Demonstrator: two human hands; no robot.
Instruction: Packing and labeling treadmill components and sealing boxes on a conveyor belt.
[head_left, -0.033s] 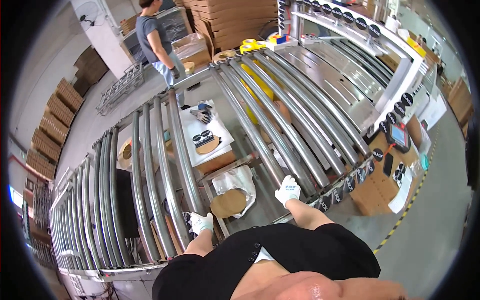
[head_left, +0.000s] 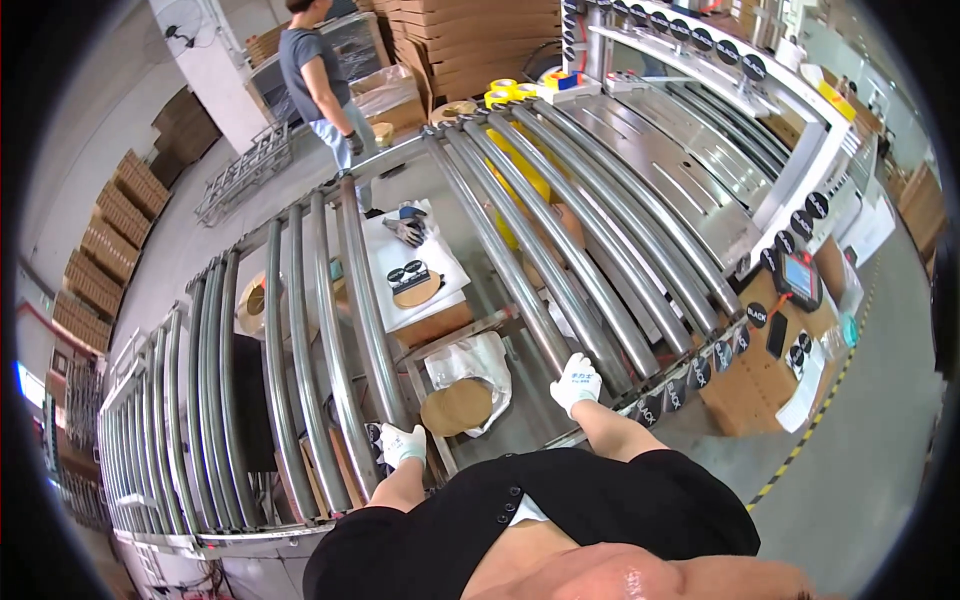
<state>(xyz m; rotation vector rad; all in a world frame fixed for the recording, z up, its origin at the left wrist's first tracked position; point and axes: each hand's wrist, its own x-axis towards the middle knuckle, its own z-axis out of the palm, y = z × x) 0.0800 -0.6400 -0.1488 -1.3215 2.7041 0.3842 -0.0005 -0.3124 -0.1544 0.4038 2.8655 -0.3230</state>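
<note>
My left hand, in a white glove, is at the near side of a roller conveyor, beside the end of a steel roller. Its fingers look curled over the near rail, partly hidden. Farther right, my right hand, also white-gloved, lies at the near end of another steel roller. Its fingers appear bent over the same rail. Between the hands is a wide gap in the rollers. Below it lie a brown round disc and white plastic wrapping.
Beyond the gap, a box topped with white sheet bears grey gloves and a brown disc. A metal machine frame, a handheld control panel and a cardboard box stand right. A person stands behind the conveyor.
My hands stay in place on the conveyor. The view has shifted very slightly, and the person behind has moved a little.
</note>
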